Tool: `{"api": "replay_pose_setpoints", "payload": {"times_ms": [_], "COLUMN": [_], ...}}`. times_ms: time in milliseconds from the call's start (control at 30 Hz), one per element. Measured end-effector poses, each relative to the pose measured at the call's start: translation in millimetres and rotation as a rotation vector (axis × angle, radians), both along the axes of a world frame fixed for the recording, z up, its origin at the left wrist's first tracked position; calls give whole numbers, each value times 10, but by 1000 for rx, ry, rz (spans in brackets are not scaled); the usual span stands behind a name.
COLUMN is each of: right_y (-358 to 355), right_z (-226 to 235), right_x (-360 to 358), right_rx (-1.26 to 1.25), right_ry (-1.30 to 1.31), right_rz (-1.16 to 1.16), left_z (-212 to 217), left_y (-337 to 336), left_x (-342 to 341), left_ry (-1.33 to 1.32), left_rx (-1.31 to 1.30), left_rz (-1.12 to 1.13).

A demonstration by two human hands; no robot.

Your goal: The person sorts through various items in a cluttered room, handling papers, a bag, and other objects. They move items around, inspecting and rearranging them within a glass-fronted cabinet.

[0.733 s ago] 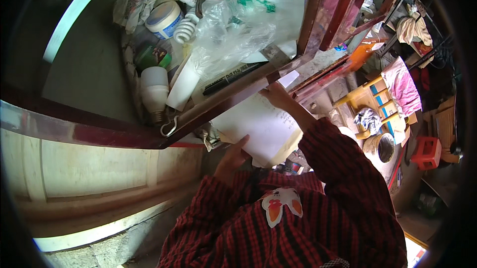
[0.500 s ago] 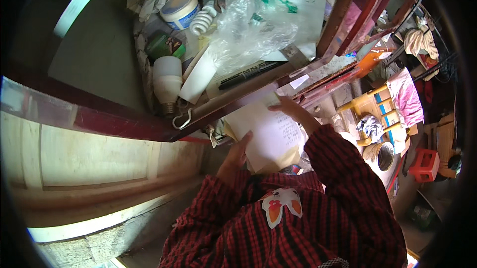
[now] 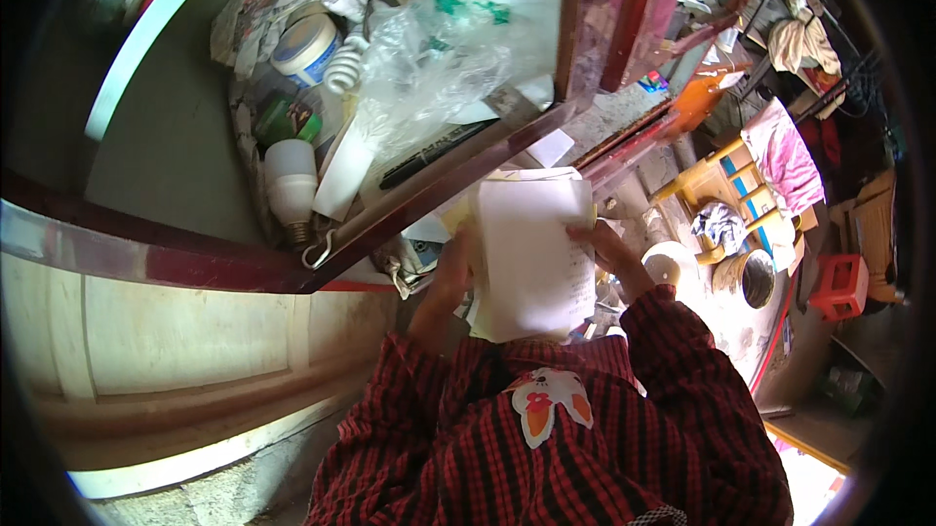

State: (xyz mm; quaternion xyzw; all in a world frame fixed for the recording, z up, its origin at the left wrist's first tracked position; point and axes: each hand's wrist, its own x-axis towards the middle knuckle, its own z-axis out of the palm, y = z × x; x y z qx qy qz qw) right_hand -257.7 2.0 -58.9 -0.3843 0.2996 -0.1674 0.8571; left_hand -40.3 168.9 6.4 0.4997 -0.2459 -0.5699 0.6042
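Between my two hands is a stack of white papers (image 3: 534, 253), with some handwriting on its right part and a few yellowish sheets at its edges. My left hand (image 3: 458, 268) grips the stack's left edge, its fingers partly hidden behind the sheets. On the right edge my right hand (image 3: 606, 251) closes with its fingertips on the paper. The stack is held in front of my chest, just below the rim of an open drawer (image 3: 429, 202).
In the drawer lie a clear plastic bag (image 3: 419, 77), a white LED bulb (image 3: 291, 185), a spiral bulb (image 3: 344, 63), a white tub (image 3: 307, 46) and a black pen (image 3: 439, 153). To the right are a wooden chair (image 3: 717, 185), a bucket (image 3: 746, 279) and a red stool (image 3: 838, 287).
The stack has turned more upright and squarer to me. My right hand has moved from its top corner down to its right edge. The drawer has shifted left in view.
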Motion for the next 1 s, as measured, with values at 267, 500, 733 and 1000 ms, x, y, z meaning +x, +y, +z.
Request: {"api": "replay_pose_setpoints", "payload": {"times_ms": [267,500,733,1000], "right_y": [33,51,420,185], "right_z": [97,167,227,-53], "right_x": [-78,-30,69,15], "right_rx": [-153,-208,-132,-248], "right_ry": [75,134,91,130], "right_rz": [-100,-293,-249,-218], "left_z": [35,233,191,-82], "left_y": [-160,-180,30,420], "left_x": [0,-100,-131,-106], "left_ry": [-117,-1,-252,-411], "left_rx": [172,44,215,74], "left_rz": [14,-45,-203,-102]}}
